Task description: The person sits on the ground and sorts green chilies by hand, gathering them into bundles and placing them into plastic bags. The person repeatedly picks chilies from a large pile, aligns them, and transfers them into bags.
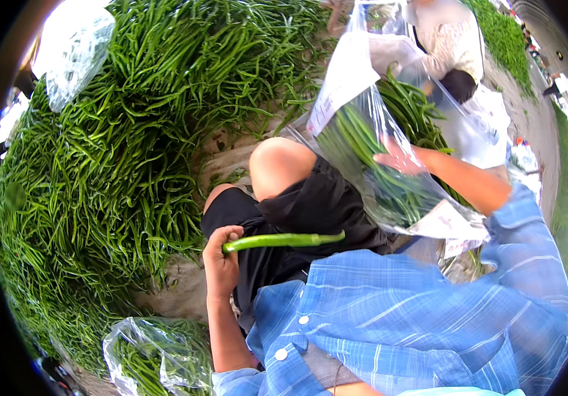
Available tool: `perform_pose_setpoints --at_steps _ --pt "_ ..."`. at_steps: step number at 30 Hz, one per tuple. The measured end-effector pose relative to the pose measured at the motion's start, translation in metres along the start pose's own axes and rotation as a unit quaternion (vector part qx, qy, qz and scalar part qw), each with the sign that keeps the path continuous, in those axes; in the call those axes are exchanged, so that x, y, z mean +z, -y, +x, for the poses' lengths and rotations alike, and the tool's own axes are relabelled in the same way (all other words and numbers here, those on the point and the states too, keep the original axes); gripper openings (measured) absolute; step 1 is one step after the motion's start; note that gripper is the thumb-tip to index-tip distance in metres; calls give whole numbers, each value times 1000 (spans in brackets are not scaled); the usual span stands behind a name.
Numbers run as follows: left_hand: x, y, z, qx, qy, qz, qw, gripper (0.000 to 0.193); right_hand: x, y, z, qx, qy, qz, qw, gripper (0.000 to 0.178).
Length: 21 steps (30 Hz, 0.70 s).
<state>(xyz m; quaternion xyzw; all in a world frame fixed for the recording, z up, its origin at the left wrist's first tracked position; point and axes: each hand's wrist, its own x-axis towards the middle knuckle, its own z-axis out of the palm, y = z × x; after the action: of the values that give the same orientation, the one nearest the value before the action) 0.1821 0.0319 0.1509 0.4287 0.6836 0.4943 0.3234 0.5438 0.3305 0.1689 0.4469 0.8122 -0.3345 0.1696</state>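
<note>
My left hand (223,245) is closed round the thick end of a long green chili pepper (284,241). The pepper points to the right, above my dark shorts. On the right, a clear plastic bag (423,204) with white printed patches leans by my knee, packed with lengthwise green chili peppers (353,135). My right hand (403,158) reaches into the bag's area and lies on the peppers, fingers stretched out and slightly blurred. Plastic film partly veils that hand.
A large heap of green chili peppers (145,132) spreads on the left and ahead. Another filled clear bag (158,360) stands at the lower left, and a crumpled clear bag (80,56) at the upper left. A person (448,53) sits at the upper right near white bags (485,129).
</note>
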Motion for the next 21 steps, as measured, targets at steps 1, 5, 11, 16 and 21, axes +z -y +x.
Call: perform_pose_setpoints --at_steps 1,5,11,16,21 --pt "-3 2 -4 -5 -12 -13 1000 10 -9 32 -7 3 46 14 999 90" --pt "-3 -19 1 45 2 -2 999 17 -34 61 -18 43 113 -35 992 88" --pt "-10 -24 -9 28 -5 -42 999 18 -17 39 -25 -8 -13 44 999 80" --pt "-36 -41 -29 -30 -59 -159 985 13 -99 35 -17 -18 30 75 997 91" --pt "-90 -46 -70 -55 -157 -414 895 28 -68 47 29 -77 -92 175 977 84"
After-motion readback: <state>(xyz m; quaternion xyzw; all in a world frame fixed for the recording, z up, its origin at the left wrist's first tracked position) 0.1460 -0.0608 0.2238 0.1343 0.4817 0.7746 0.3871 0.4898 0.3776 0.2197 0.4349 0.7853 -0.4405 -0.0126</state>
